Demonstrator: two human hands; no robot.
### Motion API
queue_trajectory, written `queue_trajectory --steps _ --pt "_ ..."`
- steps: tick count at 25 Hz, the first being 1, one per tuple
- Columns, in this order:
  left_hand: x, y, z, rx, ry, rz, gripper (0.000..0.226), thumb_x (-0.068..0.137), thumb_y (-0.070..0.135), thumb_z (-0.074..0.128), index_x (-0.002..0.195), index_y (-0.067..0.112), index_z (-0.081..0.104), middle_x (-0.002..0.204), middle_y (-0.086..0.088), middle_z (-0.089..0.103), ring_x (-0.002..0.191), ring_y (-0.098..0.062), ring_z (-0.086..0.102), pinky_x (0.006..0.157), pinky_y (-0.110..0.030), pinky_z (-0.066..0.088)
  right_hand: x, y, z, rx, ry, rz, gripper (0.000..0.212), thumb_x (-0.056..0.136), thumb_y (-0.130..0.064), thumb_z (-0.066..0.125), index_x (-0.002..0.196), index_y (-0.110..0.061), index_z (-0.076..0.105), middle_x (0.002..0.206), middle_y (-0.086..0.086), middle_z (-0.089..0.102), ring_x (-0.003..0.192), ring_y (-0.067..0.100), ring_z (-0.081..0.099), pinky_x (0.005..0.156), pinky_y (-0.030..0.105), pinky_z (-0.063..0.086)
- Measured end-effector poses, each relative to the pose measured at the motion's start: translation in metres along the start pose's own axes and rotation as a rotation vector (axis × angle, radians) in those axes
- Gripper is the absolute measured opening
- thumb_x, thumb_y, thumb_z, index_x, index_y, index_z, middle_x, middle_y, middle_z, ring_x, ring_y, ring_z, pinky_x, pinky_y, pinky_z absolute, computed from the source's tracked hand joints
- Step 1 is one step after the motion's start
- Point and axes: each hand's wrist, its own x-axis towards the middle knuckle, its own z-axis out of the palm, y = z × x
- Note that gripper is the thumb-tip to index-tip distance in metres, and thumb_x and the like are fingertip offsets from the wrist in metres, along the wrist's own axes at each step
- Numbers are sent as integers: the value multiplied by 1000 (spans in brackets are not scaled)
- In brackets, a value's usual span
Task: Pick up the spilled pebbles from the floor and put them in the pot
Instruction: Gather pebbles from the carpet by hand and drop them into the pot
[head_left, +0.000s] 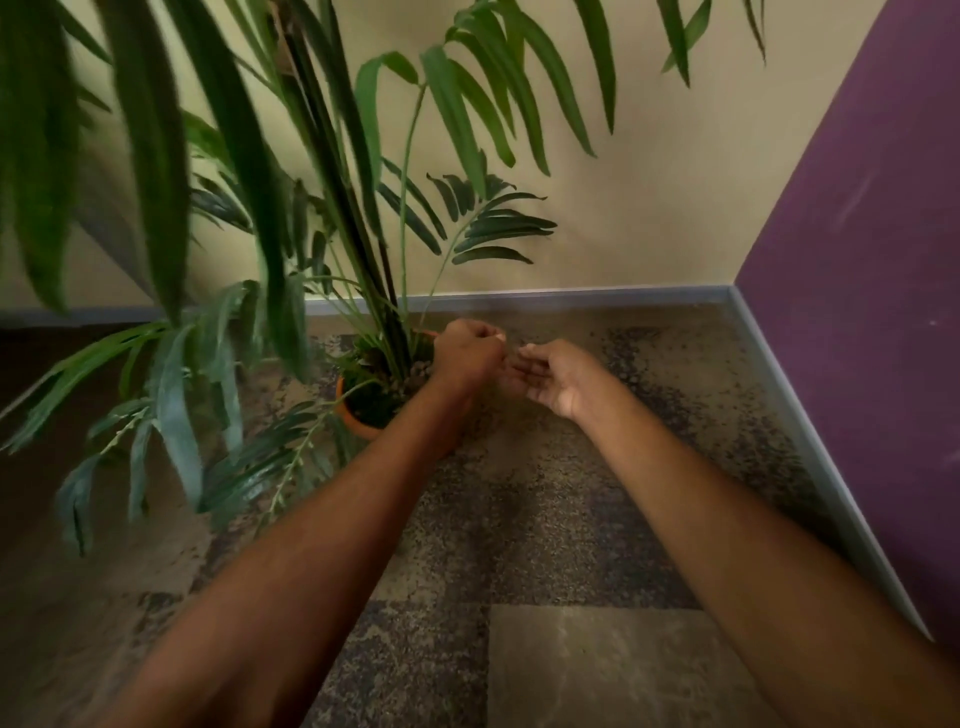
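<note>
An orange pot (358, 423) with a tall palm stands on the carpet by the wall. Brownish pebbles (418, 371) lie on the soil at its right side. My left hand (467, 356) hovers over the pot's right edge, fingers curled into a loose fist; I cannot see what it holds. My right hand (553, 376) is just right of it, palm up and fingers apart, nearly touching the left hand. Whether pebbles rest in that palm is too blurred to tell. No loose pebbles stand out on the mottled carpet.
Long palm leaves (171, 395) hang over the pot and the floor to its left. A beige wall with a grey baseboard (597, 296) runs behind; a purple wall (857, 312) closes the right side. Patterned carpet (545, 545) lies below my arms.
</note>
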Motion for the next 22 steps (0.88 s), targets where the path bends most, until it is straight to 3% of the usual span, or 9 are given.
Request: queue_trajectory --steps 3,6,10,12,14,18,20,22 --pt "6 -7 36 48 -96 5 20 92 15 65 74 17 73 96 -25 81 89 -38 82 86 -55 67 12 1 -39 -4 94 1 20 105 -4 45 95 -6 63 85 11 65 75 21 64 67 31 60" --pt "12 -18 71 81 -163 -37 10 91 12 69 84 14 76 109 -26 80 91 -32 78 90 -55 66 22 -1 -78 -18 176 -13 17 104 2 46 106 -3 62 87 13 62 75 20 61 72 31 58" --pt "19 -37 108 273 -205 15 14 87 16 79 99 9 82 89 -6 77 88 -21 73 74 -27 59 34 -11 -128 -198 321 -52 15 99 6 54 104 -4 65 102 16 65 85 24 65 80 34 60" --pt "21 -47 122 359 -240 51 12 89 17 75 95 8 78 87 -5 76 87 -18 71 74 -31 57 41 -13 -150 -368 410 -88 14 95 4 62 98 -9 65 99 14 67 92 28 67 86 39 58" --pt "25 -56 134 414 -285 59 12 93 15 68 97 8 76 100 -11 82 98 -24 76 81 -32 58 50 -13 -170 -659 480 -173 21 86 6 69 97 -11 65 102 15 67 101 30 67 86 38 57" --pt "35 -65 150 543 -344 113 35 89 12 74 125 10 73 122 -19 75 118 -34 71 93 -34 55 64 -15 -186 -1319 507 -250 38 81 -9 74 118 -10 69 126 20 63 122 39 58 98 43 55" --pt "44 -70 157 620 -348 165 44 91 15 74 134 10 68 135 -19 68 129 -36 63 107 -37 52 74 -13 -185 -1456 470 -260 49 86 -11 68 135 -16 62 137 20 54 130 42 50 106 46 50" --pt "54 -74 163 641 -342 207 51 91 16 74 141 12 64 141 -18 60 135 -36 57 113 -39 49 85 -9 -182 -1578 474 -268 48 92 -9 61 139 -16 57 143 19 48 136 42 43 110 48 46"
